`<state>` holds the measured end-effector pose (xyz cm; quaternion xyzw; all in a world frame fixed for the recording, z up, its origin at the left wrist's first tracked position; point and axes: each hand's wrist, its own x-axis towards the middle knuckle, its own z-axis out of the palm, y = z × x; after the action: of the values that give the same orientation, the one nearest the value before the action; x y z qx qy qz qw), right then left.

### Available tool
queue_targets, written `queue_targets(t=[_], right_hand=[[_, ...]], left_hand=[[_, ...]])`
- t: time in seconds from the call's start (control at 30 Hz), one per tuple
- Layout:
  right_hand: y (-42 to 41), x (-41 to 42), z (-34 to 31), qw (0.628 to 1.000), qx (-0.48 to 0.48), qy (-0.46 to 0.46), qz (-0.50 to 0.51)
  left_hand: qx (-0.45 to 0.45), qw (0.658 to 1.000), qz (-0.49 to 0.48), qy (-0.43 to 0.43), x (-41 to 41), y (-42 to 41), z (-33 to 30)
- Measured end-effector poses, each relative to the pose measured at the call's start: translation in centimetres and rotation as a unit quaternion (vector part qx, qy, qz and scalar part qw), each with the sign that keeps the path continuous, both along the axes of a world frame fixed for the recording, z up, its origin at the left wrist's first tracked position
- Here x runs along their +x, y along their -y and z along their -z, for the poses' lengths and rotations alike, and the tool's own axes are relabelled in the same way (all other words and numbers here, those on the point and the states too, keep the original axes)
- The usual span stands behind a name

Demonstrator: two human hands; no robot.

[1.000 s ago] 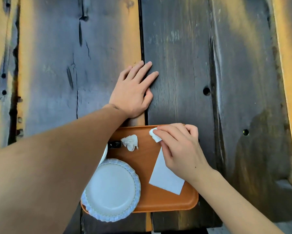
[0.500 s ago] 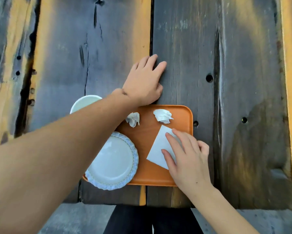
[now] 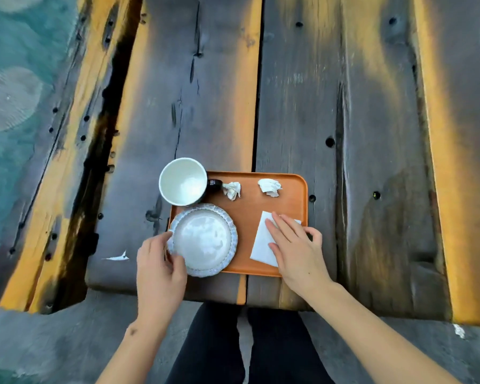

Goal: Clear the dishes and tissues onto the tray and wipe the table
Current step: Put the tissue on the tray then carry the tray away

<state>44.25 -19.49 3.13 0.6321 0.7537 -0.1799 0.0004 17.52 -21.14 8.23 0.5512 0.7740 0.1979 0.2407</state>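
Left hand, lower centre, fingers curled at the plate rim on the tray. Right hand, fingers straight and slightly spread, pressing the napkin; cup above.

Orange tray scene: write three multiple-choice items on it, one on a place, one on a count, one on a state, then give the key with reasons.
1. Where does the white cup stand?
A. at the far left corner of the orange plastic tray
B. on the flat white napkin
C. inside the plate

2. How many crumpled white tissues lie on the tray?
A. none
B. two
C. five

3. What is the right hand doing?
A. lifting the cup
B. resting with straight fingers on the flat white napkin
C. hanging off the table

Key: 1 A, the cup sits at the tray's far left corner, overhanging its rim. 2 B, one crumpled tissue lies beside another along the far edge. 3 B, the fingers lie flat across the napkin, while the left hand holds the scalloped white plate by its rim.
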Motion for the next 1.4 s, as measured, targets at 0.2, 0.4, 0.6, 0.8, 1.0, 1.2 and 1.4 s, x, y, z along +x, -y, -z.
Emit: queue_targets(t=[0.2,0.4,0.6,0.8,1.0,1.2,1.4], right_hand=[[-0.5,0.2,-1.3,0.966,0.002,-0.121,0.230],[0.1,-0.3,-1.3,0.874,-0.039,-0.224,0.429],[0.0,-0.3,-1.6,0.810,-0.064,-0.290,0.506],[-0.2,-0.9,-1.6,0.818,-0.062,-0.271,0.504],[-1.1,-2.0,-0.9,0.841,-0.035,-0.177,0.510],[-1.1,-3.0,-1.0,0.843,-0.015,-0.156,0.514],[-1.1,-2.4,-1.1,0.822,-0.014,-0.211,0.529]], left_hand=[[-0.038,0.990,-0.111,0.079,-1.7,-3.5,2.1],[-0.054,0.986,-0.093,0.127,-1.7,-6.3,2.5],[-0.077,0.972,-0.152,0.162,-2.0,-6.5,1.9],[-0.120,0.972,-0.144,0.144,-3.4,-6.7,1.7],[-0.122,0.975,-0.143,0.119,-3.1,-7.7,1.9],[-0.129,0.979,-0.130,0.089,-3.0,-7.7,3.2],[-0.139,0.961,-0.132,0.197,-3.4,-7.4,3.3]])
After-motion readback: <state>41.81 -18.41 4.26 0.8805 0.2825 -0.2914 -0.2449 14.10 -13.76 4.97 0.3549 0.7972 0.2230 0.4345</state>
